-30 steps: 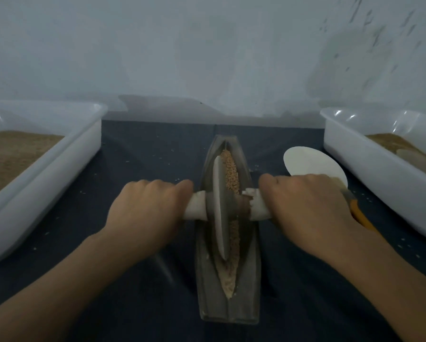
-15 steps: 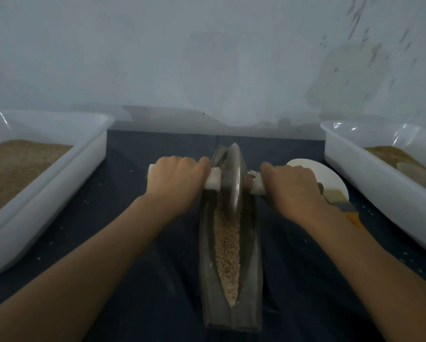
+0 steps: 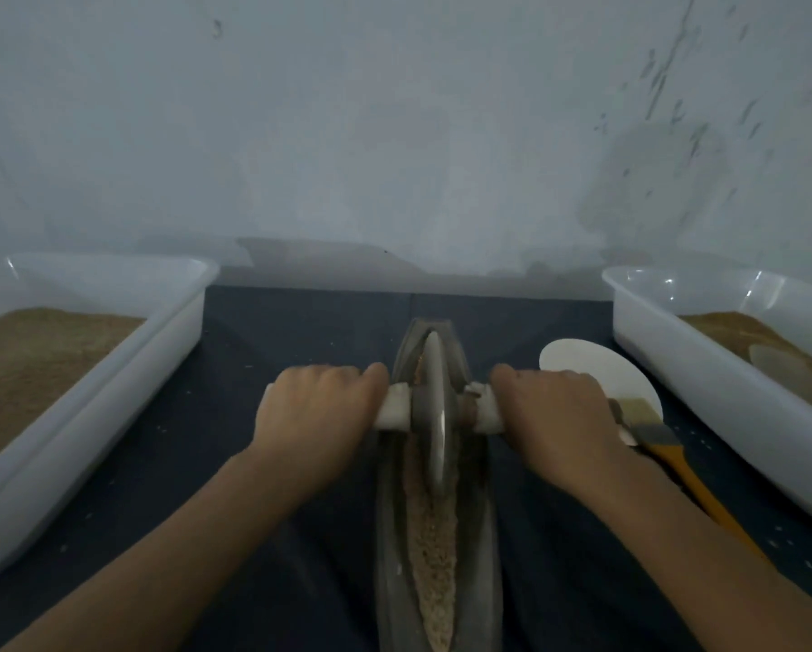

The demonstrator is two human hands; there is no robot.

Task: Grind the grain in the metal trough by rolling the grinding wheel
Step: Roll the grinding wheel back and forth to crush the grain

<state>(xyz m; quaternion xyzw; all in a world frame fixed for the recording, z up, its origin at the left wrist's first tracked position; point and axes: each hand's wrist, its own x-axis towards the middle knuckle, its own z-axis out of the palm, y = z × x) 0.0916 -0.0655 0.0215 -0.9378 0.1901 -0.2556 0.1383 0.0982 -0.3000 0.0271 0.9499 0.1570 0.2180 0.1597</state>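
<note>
A long boat-shaped metal trough (image 3: 390,548) lies lengthwise on the dark mat in the middle, with tan grain (image 3: 434,571) along its groove. The grey grinding wheel (image 3: 434,407) stands on edge in the far half of the trough, on a white axle handle that sticks out on both sides. My left hand (image 3: 317,411) is closed around the left end of the handle. My right hand (image 3: 554,416) is closed around the right end. Grain under the wheel is hidden.
A white tub (image 3: 89,407) of brown grain stands on the left. Another white tub (image 3: 705,369) with brown material stands on the right. A white round lid (image 3: 592,369) and a brush with an orange handle (image 3: 691,482) lie just right of my right hand. A wall rises behind.
The wheel went from the trough's middle out to its far end and has now come back a little toward me. Both hands kept their hold on the handle.
</note>
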